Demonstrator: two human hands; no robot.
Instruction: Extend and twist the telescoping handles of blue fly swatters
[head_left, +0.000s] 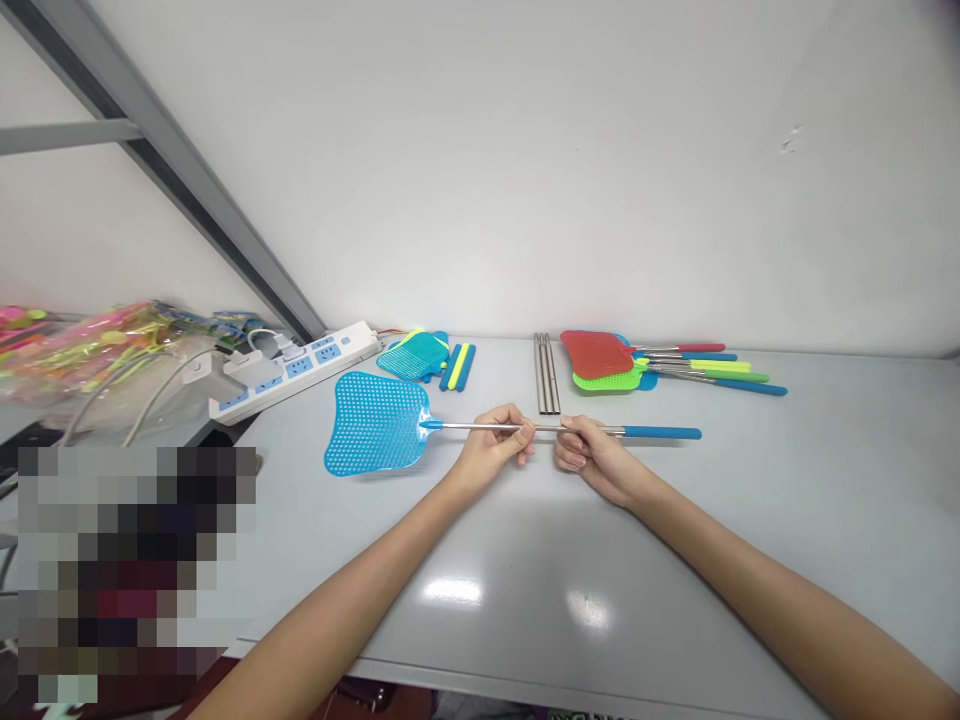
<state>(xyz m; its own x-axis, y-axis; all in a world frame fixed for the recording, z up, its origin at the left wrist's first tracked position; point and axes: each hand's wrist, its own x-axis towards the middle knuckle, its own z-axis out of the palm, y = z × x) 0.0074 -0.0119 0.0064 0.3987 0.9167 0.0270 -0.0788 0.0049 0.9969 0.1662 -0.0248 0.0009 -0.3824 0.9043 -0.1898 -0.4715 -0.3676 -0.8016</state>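
Observation:
A blue fly swatter (379,424) with a perforated head, a thin metal rod and a blue handle lies level across both my hands, just above the table. My left hand (499,440) is closed round the rod on the head's side. Closer to the blue handle, my right hand (592,455) grips the same rod, its thumb on top. Behind my hands, several bare metal rods (547,375) lie side by side. Loose swatter heads (416,354) in blue and yellow are stacked behind the held head, beside blue and yellow handle grips (457,367).
Assembled fly swatters (600,357) in red, green, blue and yellow are piled at the back right against the wall (585,200). A white power strip (300,370) with plugs stands at the back left. Beyond it are plastic bags (112,350) of colourful parts. The grey table (525,600) ends in front.

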